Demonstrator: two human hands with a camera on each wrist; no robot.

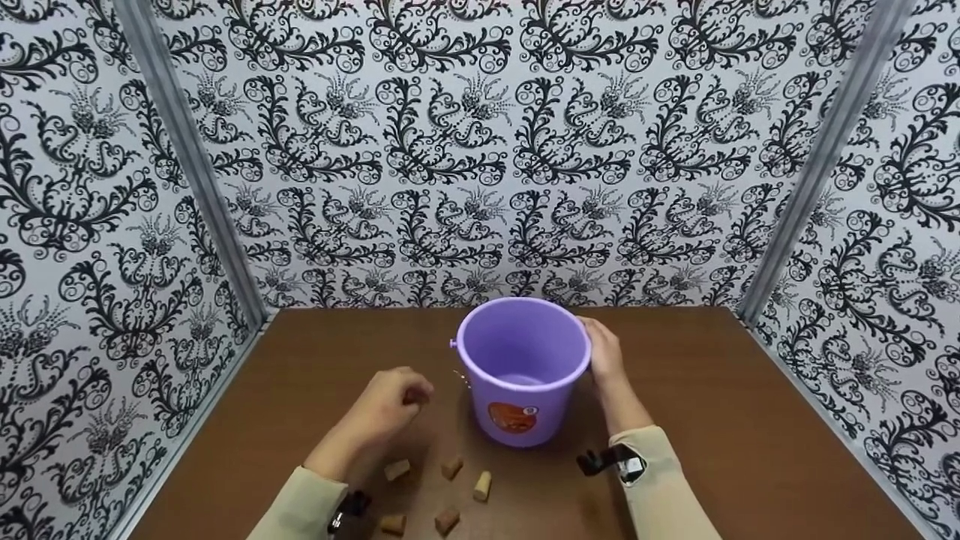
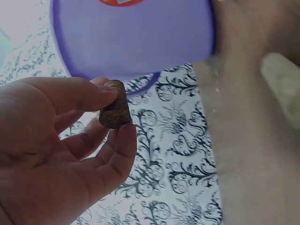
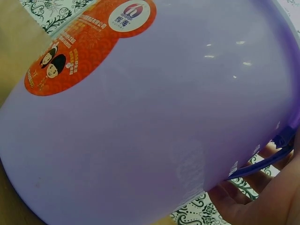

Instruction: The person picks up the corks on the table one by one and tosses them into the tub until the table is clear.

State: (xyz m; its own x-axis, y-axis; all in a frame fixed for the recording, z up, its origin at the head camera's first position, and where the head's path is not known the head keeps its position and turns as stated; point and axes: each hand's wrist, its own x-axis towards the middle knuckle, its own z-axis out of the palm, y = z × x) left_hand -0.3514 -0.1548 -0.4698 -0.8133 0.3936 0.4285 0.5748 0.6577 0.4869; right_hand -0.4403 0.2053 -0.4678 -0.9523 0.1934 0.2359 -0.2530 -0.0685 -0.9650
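In the left wrist view, a dark brown cork (image 2: pixel 116 108) is pinched between the thumb and fingertips of my left hand (image 2: pixel 70 140). That hand (image 1: pixel 390 405) is above the table, left of a purple bucket (image 1: pixel 521 412). The bucket stands upright, its mouth facing up and an orange label (image 1: pixel 512 418) on its near side. My right hand (image 1: pixel 604 349) grips the bucket's right side near the rim, partly hidden behind it. In the right wrist view, its fingers (image 3: pixel 229 197) are beside the purple carrying handle (image 3: pixel 262 165).
Several corks lie on the brown table (image 1: pixel 675 420) in front of the bucket, among them a pale tapered cork (image 1: pixel 482 486) and a darker cork (image 1: pixel 447 520). Black-and-white patterned walls (image 1: pixel 480 165) enclose the table at the back and sides.
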